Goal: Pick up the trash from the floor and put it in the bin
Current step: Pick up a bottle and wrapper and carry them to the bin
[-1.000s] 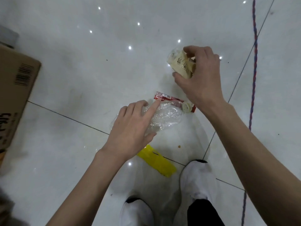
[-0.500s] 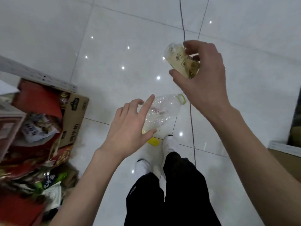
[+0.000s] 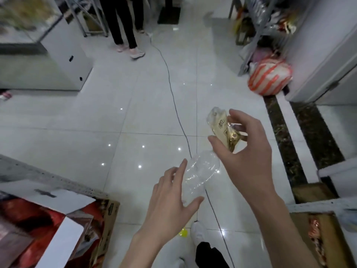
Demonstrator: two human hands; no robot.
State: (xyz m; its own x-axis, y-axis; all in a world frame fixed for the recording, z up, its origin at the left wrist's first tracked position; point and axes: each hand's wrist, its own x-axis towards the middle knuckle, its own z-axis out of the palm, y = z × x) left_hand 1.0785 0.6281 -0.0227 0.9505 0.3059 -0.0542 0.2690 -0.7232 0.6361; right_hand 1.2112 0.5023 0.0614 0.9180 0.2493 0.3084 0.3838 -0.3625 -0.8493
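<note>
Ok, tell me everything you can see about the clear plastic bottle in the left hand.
The clear plastic bottle is see-through, crumpled and looks empty. The left hand grips its lower part between thumb and fingers, off the floor, tilted up toward the right hand. No cap or label shows.

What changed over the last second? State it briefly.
The left hand lifted the crushed clear bottle off the floor as the person stood up. Unchanged: the right hand still pinches the gold wrapper; the yellow scrap stays on the floor.
</note>
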